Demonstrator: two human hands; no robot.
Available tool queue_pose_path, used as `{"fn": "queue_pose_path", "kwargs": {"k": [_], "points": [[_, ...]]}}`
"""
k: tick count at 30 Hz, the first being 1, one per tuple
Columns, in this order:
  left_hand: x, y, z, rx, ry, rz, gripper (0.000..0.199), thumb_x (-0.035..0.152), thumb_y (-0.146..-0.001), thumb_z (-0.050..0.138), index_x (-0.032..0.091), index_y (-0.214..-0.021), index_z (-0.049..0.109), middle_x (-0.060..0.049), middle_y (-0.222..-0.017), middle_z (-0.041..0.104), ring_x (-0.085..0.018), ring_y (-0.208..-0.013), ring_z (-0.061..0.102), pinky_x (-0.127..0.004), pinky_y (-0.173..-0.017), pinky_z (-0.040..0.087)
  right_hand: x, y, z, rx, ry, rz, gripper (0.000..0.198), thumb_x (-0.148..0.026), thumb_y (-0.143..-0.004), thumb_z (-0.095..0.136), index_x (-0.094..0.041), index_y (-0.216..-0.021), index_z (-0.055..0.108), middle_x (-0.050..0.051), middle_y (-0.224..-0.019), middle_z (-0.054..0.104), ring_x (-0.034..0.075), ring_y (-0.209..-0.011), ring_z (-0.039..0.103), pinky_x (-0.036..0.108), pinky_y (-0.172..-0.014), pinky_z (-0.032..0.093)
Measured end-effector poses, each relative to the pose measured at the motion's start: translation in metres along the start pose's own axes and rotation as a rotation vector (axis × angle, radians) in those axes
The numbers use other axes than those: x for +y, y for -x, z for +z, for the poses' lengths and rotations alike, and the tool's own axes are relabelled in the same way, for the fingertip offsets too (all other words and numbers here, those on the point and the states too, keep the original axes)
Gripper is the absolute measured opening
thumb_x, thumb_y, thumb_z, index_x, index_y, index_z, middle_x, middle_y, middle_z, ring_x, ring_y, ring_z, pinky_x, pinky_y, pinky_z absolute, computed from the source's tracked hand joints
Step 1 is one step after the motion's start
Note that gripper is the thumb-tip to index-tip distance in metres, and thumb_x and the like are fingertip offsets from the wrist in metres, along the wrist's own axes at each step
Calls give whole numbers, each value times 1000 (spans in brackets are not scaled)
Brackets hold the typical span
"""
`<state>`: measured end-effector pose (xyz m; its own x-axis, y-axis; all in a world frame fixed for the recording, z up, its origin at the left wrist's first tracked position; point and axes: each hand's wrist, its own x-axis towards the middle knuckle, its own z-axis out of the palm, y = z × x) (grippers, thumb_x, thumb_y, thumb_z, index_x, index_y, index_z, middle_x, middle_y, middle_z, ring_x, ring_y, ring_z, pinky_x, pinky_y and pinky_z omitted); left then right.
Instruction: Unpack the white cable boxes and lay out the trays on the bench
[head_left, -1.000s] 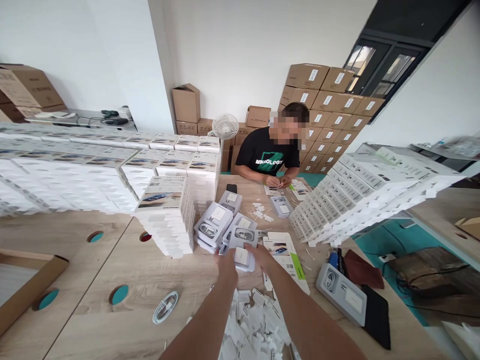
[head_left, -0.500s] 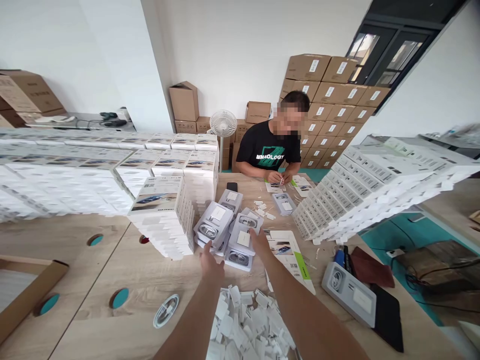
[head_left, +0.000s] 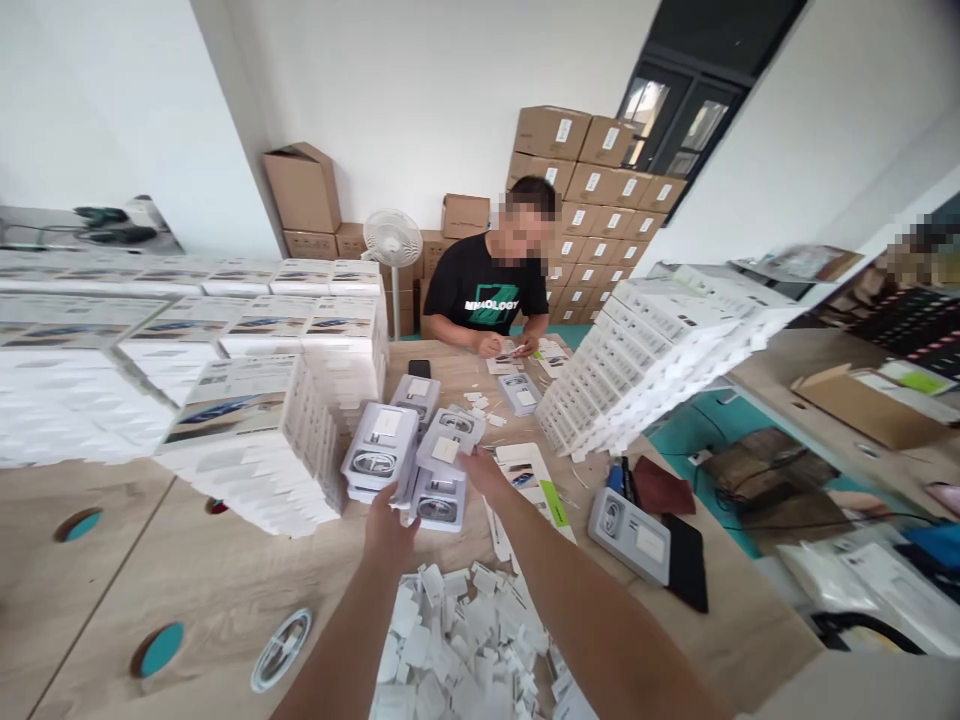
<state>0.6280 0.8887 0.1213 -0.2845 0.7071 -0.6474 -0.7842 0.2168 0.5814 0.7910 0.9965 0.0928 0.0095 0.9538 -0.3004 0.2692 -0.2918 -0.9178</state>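
Note:
Pale plastic trays (head_left: 388, 432), each with a coiled white cable and a white block, are piled ahead of me. My left hand (head_left: 390, 525) is at the near end of the left pile, thumb and fingers apart, fingertips against the edge. My right hand (head_left: 486, 476) grips the right side of a top tray (head_left: 448, 441), which lies askew over another tray (head_left: 438, 505). The fingers under that tray are hidden. Behind them sits one more tray pile (head_left: 415, 394). A printed card sleeve (head_left: 529, 480) with a green stripe lies right of my right hand.
Stacked white boxes (head_left: 247, 440) stand left, and more boxes (head_left: 622, 360) right. Loose white pieces (head_left: 465, 640) are heaped between my forearms. A cable coil (head_left: 281, 650) lies left. A filled tray (head_left: 630, 535) rests right. A person (head_left: 491, 290) across the table handles something small.
The view has turned right, so the scene sits farther left. Both hands remain at the trays. The co-worker's hands have moved slightly apart.

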Motion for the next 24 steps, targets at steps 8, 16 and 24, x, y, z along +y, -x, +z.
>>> {"fn": "queue_pose_path", "kwargs": {"k": [8, 16, 24], "points": [[-23, 3, -9, 7, -182, 2, 34, 32, -70, 61, 31, -104, 57, -7, -123, 50, -29, -134, 37, -50, -95, 48, -2, 13, -4, 7, -24, 153, 43, -41, -85, 64, -23, -123, 53, 7, -108, 67, 19, -81, 66, 31, -67, 54], [-39, 7, -22, -51, -732, 137, 49, 39, -78, 52, 20, -123, 52, -16, -140, 46, -32, -128, 46, -44, -96, 48, -16, -10, 10, 66, -2, 218, 35, -39, -96, 54, -15, -121, 54, 6, -102, 64, 14, -76, 64, 29, -64, 57], [-49, 7, -31, -301, -1343, 384, 51, 16, -65, 64, 19, -116, 60, -13, -147, 45, -36, -142, 21, -61, -115, 6, -6, -15, -45, 15, 256, 174, 27, -36, -94, 58, -14, -110, 60, 5, -99, 65, 15, -79, 64, 31, -68, 57]]}}
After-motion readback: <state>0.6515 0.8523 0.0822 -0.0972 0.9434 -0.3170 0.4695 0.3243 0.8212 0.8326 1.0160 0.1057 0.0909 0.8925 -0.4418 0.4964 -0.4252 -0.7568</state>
